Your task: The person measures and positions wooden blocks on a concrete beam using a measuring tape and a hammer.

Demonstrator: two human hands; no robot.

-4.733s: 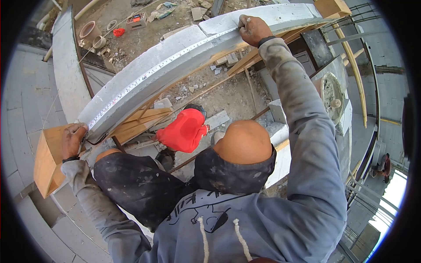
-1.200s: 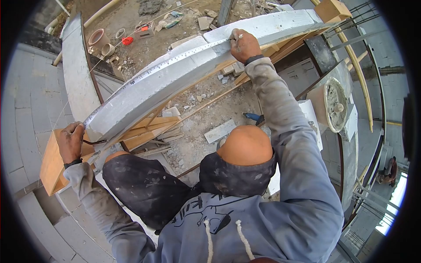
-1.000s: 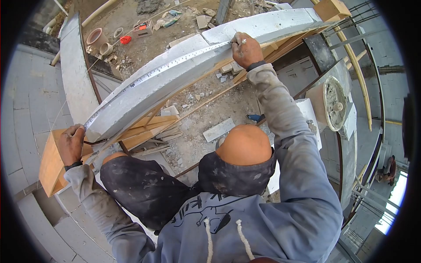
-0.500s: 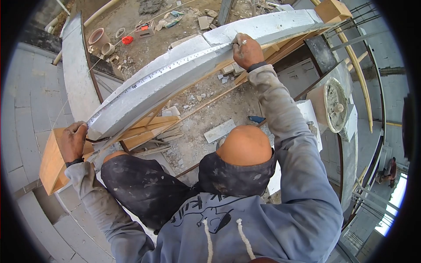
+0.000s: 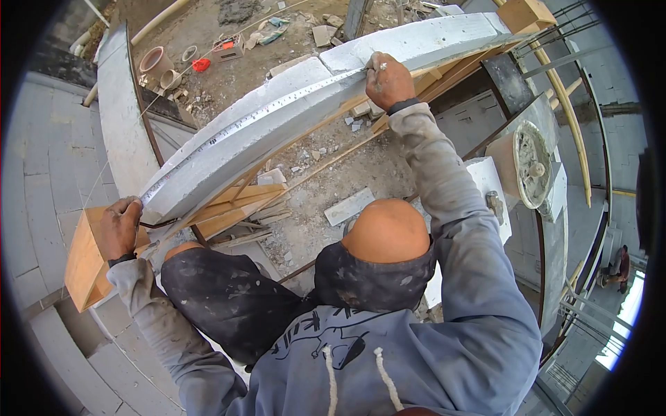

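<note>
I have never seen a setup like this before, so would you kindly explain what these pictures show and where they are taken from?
There is no machine here: a person works with two bare hands. All the pictures come from one camera worn on the head, looking forward and down. The left hand and the right hand hold a white measuring tape between them. It runs along the top edge of a curved row of pale blocks. By the left hand is a wooden box; toward the right sits a bucket with grey material inside.
</note>
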